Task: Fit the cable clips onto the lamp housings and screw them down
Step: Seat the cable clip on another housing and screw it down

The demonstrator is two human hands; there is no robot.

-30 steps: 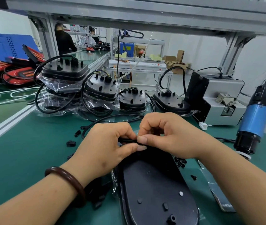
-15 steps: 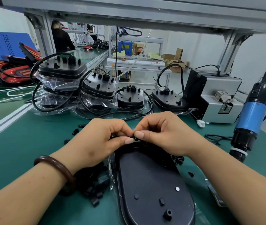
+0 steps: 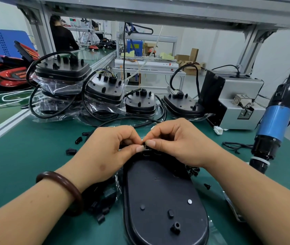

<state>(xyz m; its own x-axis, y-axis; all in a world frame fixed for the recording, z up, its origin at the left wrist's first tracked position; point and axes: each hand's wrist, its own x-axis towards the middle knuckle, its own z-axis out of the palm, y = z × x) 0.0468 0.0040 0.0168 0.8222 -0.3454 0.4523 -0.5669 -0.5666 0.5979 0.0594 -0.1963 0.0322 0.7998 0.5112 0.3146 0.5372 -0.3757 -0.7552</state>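
Observation:
A black oval lamp housing (image 3: 163, 200) lies back-up on the green mat in front of me. At its far end my left hand (image 3: 105, 154) and my right hand (image 3: 179, 144) meet, thumbs and forefingers pinching a small black cable clip (image 3: 144, 145) with the cable; the fingers hide most of it. Loose black clips (image 3: 70, 151) lie on the mat to the left, and more sit in a clear bag (image 3: 103, 200) under my left wrist. Small black screws (image 3: 207, 186) lie right of the housing.
A blue electric screwdriver (image 3: 273, 124) hangs at the right. Behind it stands a grey screw feeder box (image 3: 238, 103). Several black housings with cables (image 3: 105, 91), in plastic bags, are stacked across the back. Red lamps (image 3: 8, 75) lie far left. A person stands at a far bench.
Both hands stay at the housing's far end; thumbs have drawn closer together over the clip. The view has shifted slightly.

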